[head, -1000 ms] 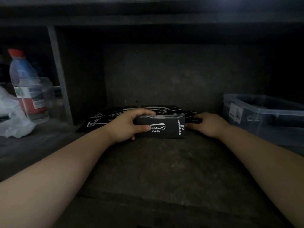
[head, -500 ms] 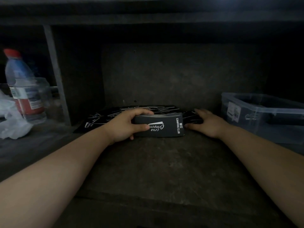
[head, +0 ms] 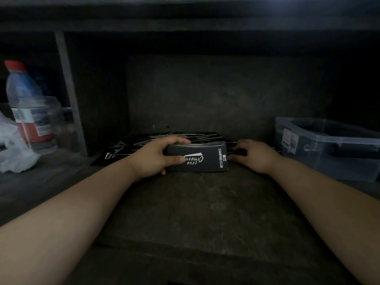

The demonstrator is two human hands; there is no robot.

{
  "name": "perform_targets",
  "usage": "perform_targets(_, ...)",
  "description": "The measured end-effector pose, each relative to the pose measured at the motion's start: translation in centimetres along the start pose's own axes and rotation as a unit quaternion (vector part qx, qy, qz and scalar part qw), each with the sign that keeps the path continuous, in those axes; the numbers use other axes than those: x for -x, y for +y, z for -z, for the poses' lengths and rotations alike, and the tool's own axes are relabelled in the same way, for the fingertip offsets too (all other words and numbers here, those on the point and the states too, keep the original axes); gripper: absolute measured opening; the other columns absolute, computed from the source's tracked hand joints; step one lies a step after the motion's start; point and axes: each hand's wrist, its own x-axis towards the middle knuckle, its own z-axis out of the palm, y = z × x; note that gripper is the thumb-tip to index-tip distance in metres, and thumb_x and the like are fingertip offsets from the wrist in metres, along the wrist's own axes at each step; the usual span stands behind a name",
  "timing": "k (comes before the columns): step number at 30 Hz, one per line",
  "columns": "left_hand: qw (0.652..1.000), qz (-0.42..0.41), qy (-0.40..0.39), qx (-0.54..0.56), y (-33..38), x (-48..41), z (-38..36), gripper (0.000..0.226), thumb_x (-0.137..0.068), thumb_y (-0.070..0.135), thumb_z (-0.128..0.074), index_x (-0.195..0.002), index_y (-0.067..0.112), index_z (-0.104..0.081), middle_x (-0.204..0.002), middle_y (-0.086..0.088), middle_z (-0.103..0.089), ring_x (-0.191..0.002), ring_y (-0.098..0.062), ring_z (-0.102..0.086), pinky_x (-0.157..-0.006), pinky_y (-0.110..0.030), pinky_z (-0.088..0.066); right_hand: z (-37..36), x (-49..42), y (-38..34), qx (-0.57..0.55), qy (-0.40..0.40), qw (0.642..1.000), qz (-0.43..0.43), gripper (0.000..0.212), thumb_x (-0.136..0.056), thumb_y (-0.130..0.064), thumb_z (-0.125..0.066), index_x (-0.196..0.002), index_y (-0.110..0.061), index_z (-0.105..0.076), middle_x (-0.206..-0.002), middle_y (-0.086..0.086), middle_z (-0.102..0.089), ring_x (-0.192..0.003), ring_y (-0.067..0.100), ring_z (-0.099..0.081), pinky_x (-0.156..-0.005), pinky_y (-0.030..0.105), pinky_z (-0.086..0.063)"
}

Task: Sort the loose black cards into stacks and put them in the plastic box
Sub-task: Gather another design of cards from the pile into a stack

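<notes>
A stack of black cards with white "CAMPING CLUB" print stands on its edge in the middle of the dark shelf. My left hand grips its left end, thumb across the front face and fingers over the top. My right hand lies just right of the stack, its curled fingertips on loose black cards there. More loose black cards lie spread flat behind the stack. The clear plastic box sits at the right, open on top.
A water bottle with a red cap stands at the far left beside a crumpled white plastic bag. A grey upright post divides that side from the middle bay. The shelf's back wall is close behind the cards.
My right hand's fingers have curled in against the loose cards beside the stack. The left hand keeps its hold on the stack.
</notes>
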Motion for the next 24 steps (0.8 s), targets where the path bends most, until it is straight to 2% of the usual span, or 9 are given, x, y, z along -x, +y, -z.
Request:
perform_targets(2,1.0,0.0,0.0,0.004,0.0,0.0,0.0,0.042,-0.089,0.016,-0.071,-0.125,0.034,-0.062,-0.131,0.012,-0.058,-0.09,-0.013,-0.063,-0.049,-0.022,-0.047,0.3,0.0,0.0,-0.019,0.0,1.0,-0.019,0.049,-0.087,-0.056,-0.064,-0.122,-0.022,-0.064,-0.121,0.003,-0.063,-0.111,0.022,-0.058,-0.089,0.03,-0.044)
perform_targets(6,1.0,0.0,-0.004,0.005,0.0,0.0,-0.1,0.041,-0.089,0.016,-0.071,-0.125,0.035,-0.062,-0.128,0.008,-0.06,-0.086,-0.012,-0.062,-0.047,-0.021,-0.046,0.5,-0.3,0.1,0.057,0.044,0.997,0.004,0.045,-0.091,-0.057,-0.057,-0.122,-0.025,-0.064,-0.118,0.003,-0.068,-0.108,0.023,-0.061,-0.089,0.035,-0.048)
perform_targets(11,1.0,0.003,0.0,0.004,0.2,0.1,0.0,0.042,-0.089,0.017,-0.071,-0.126,0.034,-0.062,-0.131,0.008,-0.058,-0.095,-0.015,-0.063,-0.048,-0.021,-0.047,1.0,-0.2,0.2,0.082,0.083,0.993,0.023,0.027,-0.102,-0.033,-0.046,-0.116,-0.024,-0.068,-0.111,0.005,-0.07,-0.099,0.024,-0.063,-0.086,0.036,-0.05)
perform_targets(14,1.0,0.007,0.001,-0.001,0.2,0.1,0.0,0.042,-0.089,0.017,-0.071,-0.126,0.034,-0.062,-0.13,0.008,-0.058,-0.088,-0.012,-0.062,-0.049,-0.02,-0.047,1.4,0.0,0.5,0.096,0.078,0.992,0.024,0.026,-0.097,-0.026,-0.056,-0.12,-0.023,-0.068,-0.114,0.006,-0.069,-0.102,0.025,-0.063,-0.09,0.039,-0.051)
perform_targets(16,1.0,0.007,0.002,0.002,0.3,0.2,0.0,0.042,-0.089,0.017,-0.071,-0.126,0.035,-0.062,-0.131,0.009,-0.058,-0.088,-0.01,-0.063,-0.049,-0.021,-0.047,1.3,0.2,0.3,0.084,0.06,0.994,0.03,0.032,-0.092,-0.023,-0.062,-0.124,-0.023,-0.066,-0.119,0.005,-0.067,-0.106,0.024,-0.061,-0.093,0.038,-0.05)
perform_targets(20,1.0,0.007,0.003,-0.002,0.3,0.3,0.0,0.042,-0.089,0.016,-0.071,-0.126,0.035,-0.062,-0.132,0.011,-0.057,-0.098,-0.018,-0.064,-0.049,-0.022,-0.047,0.0,-0.2,0.3,0.073,0.03,0.996,0.049,0.045,-0.094,-0.02,-0.055,-0.138,-0.025,-0.056,-0.14,0.007,-0.056,-0.126,0.028,-0.049,-0.105,0.04,-0.042)
perform_targets(24,1.0,0.015,0.002,-0.004,0.3,0.2,0.1,0.042,-0.09,0.018,-0.071,-0.126,0.037,-0.062,-0.131,0.011,-0.057,-0.098,-0.019,-0.065,-0.051,-0.021,-0.048,0.2,-0.6,0.6,0.061,0.044,0.997,0.022,0.033,-0.099,-0.022,-0.051,-0.128,-0.028,-0.063,-0.128,0.009,-0.064,-0.115,0.029,-0.059,-0.096,0.04,-0.048)
